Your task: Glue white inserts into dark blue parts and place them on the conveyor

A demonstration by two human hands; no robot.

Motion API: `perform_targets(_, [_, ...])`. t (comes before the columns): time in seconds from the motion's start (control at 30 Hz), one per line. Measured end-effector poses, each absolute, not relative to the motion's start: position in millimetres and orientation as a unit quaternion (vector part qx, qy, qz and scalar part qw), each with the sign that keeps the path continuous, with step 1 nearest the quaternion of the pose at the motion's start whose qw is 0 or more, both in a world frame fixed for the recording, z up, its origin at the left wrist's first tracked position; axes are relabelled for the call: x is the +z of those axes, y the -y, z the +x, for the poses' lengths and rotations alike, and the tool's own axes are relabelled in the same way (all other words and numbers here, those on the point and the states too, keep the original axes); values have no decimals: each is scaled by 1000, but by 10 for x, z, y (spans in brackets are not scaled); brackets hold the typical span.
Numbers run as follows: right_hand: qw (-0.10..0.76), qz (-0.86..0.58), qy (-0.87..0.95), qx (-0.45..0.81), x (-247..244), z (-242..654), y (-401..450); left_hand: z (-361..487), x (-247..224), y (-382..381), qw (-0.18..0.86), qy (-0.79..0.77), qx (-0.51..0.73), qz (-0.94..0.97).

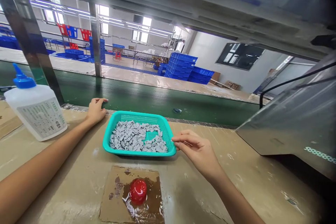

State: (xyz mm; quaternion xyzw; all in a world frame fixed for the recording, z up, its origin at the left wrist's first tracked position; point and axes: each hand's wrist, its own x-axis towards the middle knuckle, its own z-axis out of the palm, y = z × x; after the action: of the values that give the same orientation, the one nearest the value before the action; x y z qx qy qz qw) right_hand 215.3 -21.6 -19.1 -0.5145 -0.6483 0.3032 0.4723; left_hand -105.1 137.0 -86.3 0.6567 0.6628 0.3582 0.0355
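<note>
A turquoise plastic basket (106, 136) holds many small light-grey plastic parts (128, 136), with a bare patch of its mesh floor showing right of centre. My right hand (194, 145) is at its right end, thumb and fingers closed together on the rim. To the left of the basket, my left hand (96, 110) rests by the edge of the green belt, apart from the basket. Its index finger and thumb are spread, with nothing clearly between them. Nearer to me, a wet red round object (138, 190) sits on a stained cardboard piece (107, 203).
A white glue bottle (39, 112) with a blue cap stands at the left. Behind the basket runs a green conveyor belt (136, 98) carrying a small dark item (177, 110). A metal housing (294, 119) rises on the right. Blue crates (181, 66) are stacked beyond.
</note>
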Motion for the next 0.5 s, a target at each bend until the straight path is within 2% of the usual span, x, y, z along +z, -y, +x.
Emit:
perform_targets(0.17, [432, -558, 607, 365, -238, 2161, 279, -1055, -825, -1368, 55, -663, 370, 648])
perform_targets(0.27, [423, -575, 577, 398, -278, 2198, 294, -897, -647, -1445, 75, -643, 358, 673])
perform_targets(0.5, [405, -573, 587, 405, -306, 2311, 314, 355, -22, -1739, 198, -474, 262, 817])
